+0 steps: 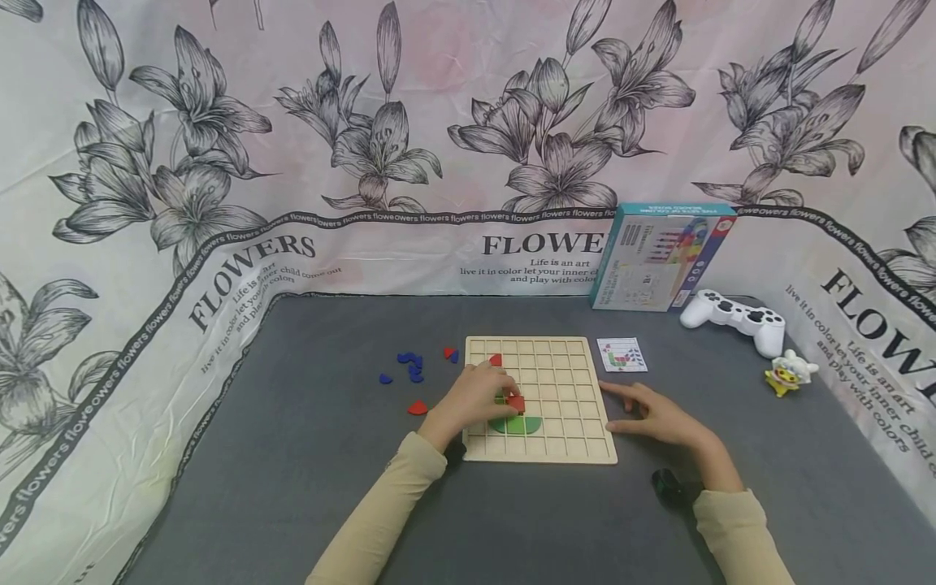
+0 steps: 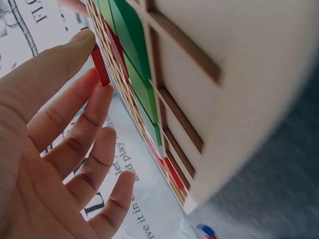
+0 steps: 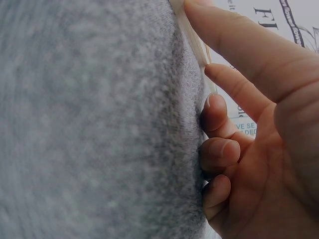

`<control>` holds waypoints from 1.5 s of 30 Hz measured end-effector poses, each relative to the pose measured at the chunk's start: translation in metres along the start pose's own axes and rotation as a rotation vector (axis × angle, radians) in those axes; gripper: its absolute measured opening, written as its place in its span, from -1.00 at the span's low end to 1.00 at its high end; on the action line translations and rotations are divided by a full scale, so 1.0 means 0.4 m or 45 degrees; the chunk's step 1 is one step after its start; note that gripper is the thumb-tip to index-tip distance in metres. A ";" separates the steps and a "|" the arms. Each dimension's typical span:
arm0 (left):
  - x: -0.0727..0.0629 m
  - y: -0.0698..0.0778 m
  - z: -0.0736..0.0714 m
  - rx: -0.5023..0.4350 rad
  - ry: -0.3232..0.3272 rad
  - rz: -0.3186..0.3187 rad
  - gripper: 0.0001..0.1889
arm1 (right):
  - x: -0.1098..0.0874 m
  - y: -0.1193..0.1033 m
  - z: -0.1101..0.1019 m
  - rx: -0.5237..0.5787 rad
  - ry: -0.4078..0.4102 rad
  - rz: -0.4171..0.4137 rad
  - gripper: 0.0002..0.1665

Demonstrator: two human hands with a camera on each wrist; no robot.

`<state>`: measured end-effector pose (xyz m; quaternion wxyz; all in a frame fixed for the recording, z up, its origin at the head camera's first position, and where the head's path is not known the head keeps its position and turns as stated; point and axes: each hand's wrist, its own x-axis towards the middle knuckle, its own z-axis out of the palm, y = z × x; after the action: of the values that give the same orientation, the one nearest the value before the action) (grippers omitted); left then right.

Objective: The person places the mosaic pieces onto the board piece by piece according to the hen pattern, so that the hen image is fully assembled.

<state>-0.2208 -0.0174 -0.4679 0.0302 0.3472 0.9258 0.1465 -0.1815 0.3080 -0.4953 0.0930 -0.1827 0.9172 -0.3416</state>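
My left hand (image 1: pixel 478 394) pinches a small red piece (image 2: pixel 100 65) between thumb and fingertips, close over the wooden grid board (image 1: pixel 570 443). In the left wrist view this piece is seen edge-on. Under and in front of that hand, several green pieces (image 1: pixel 516 425) lie in the board's squares. Another red piece (image 1: pixel 496 359) sits near the board's upper left. At the board's right edge, my right hand (image 1: pixel 654 416) rests with thumb and index finger extended against the rim; its other fingers are bent on the cloth in the right wrist view.
Left of the board lie several blue pieces (image 1: pixel 414 370), a red piece (image 1: pixel 418 408) and a small red-and-blue group (image 1: pixel 451 354). A pattern card (image 1: pixel 621 355), a box (image 1: pixel 661 258), a white game controller (image 1: pixel 734 318), a toy figure (image 1: pixel 790 373) and a dark object (image 1: pixel 666 484) stand to the right.
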 end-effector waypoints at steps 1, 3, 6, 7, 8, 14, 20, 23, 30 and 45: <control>0.005 0.003 0.001 -0.003 -0.002 0.002 -0.74 | 0.000 0.000 0.000 0.002 -0.001 -0.001 -0.16; 0.014 0.012 0.001 -0.006 -0.010 0.014 -0.74 | 0.001 0.001 0.000 0.003 -0.004 -0.003 -0.16; 0.028 0.022 0.003 0.012 -0.023 0.042 -0.73 | 0.002 0.001 -0.001 0.002 -0.005 -0.010 -0.16; 0.032 0.025 0.003 0.022 -0.027 0.051 -0.73 | 0.002 0.000 -0.001 0.003 -0.004 -0.014 -0.16; 0.035 0.028 0.003 0.028 -0.033 0.057 -0.73 | 0.002 0.000 -0.001 0.002 -0.002 -0.017 -0.16; 0.050 0.038 0.011 0.029 -0.053 0.051 -0.77 | 0.003 0.002 0.001 -0.001 0.003 -0.015 -0.15; 0.056 0.043 0.019 0.016 -0.052 0.038 -0.79 | 0.001 0.003 0.002 0.005 -0.008 0.006 -0.14; 0.053 0.044 0.020 0.030 -0.061 0.040 -0.78 | 0.001 0.003 0.002 0.007 -0.011 0.007 -0.14; 0.042 0.048 0.018 0.069 -0.065 0.061 -0.73 | 0.001 0.004 0.002 0.004 -0.004 0.008 -0.15; 0.021 0.063 0.013 0.120 -0.061 0.024 -0.61 | 0.003 0.003 0.002 0.003 -0.006 0.016 -0.13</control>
<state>-0.2105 0.0075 -0.4652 0.0346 0.3605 0.9273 0.0948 -0.1827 0.3080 -0.4969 0.0975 -0.1774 0.9178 -0.3416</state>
